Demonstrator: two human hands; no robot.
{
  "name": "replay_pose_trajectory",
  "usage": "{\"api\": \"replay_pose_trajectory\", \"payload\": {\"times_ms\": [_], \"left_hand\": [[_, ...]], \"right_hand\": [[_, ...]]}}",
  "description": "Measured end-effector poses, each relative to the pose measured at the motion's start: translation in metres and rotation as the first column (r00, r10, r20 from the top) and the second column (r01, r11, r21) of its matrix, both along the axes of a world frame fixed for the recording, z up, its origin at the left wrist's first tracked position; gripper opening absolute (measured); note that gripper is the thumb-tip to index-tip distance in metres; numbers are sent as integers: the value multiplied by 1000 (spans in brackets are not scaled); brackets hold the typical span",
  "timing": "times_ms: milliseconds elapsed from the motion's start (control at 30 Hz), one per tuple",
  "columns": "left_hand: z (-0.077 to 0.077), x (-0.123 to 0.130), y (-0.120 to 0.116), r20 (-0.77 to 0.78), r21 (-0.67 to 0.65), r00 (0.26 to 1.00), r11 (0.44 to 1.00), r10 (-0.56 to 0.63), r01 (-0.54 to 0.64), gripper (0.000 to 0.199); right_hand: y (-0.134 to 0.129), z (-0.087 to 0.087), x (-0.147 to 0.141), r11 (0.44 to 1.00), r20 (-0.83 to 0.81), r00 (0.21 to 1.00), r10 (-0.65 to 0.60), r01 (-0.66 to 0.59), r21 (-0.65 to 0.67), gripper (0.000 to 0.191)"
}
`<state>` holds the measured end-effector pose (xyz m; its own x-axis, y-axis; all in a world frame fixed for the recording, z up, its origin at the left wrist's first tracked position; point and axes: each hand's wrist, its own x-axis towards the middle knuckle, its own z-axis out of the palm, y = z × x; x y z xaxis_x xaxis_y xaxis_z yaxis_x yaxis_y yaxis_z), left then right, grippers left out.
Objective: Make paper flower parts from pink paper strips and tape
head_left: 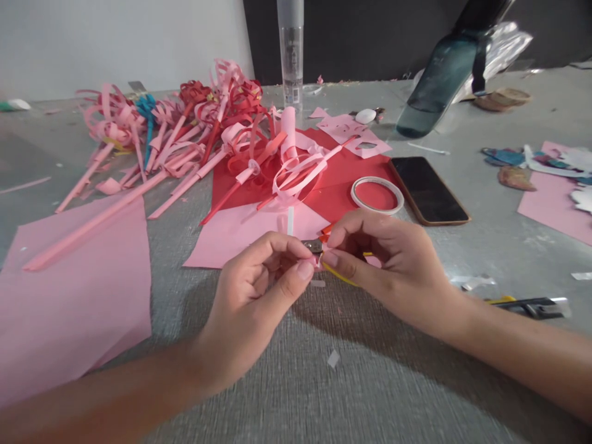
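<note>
My left hand is closed in a pinch, thumb against index finger, low over the grey table. Facing it, almost fingertip to fingertip, my right hand is pinched too. A tiny pink and white scrap shows between the fingertips, too small to tell how each hand holds it. Just behind the fingers are scissors with a metal pivot and orange and yellow handles, partly hidden by my right hand. Beneath lies a pink paper sheet, with a strip of white tape on it.
Paper flowers on rolled stems are heaped at back left, near another pink sheet. Red paper, a tape roll and a phone lie beyond my hands. A box cutter is at right. Bottles stand behind.
</note>
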<state>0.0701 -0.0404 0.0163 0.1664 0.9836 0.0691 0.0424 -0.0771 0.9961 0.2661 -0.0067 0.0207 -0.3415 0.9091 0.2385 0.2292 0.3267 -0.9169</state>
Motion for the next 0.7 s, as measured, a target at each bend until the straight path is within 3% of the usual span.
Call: {"api": "replay_pose_trajectory", "payload": {"times_ms": [233,700], "left_hand": [[-1,0,0,18,-30,1000,999,12,-12,8],[-1,0,1,-13,-25,1000,1000,18,-18,10]], "right_hand": [[-5,2,2,947,166,986,34,-85,310,7],[-11,0,3,912,205,979,-5,-80,402,13]]}}
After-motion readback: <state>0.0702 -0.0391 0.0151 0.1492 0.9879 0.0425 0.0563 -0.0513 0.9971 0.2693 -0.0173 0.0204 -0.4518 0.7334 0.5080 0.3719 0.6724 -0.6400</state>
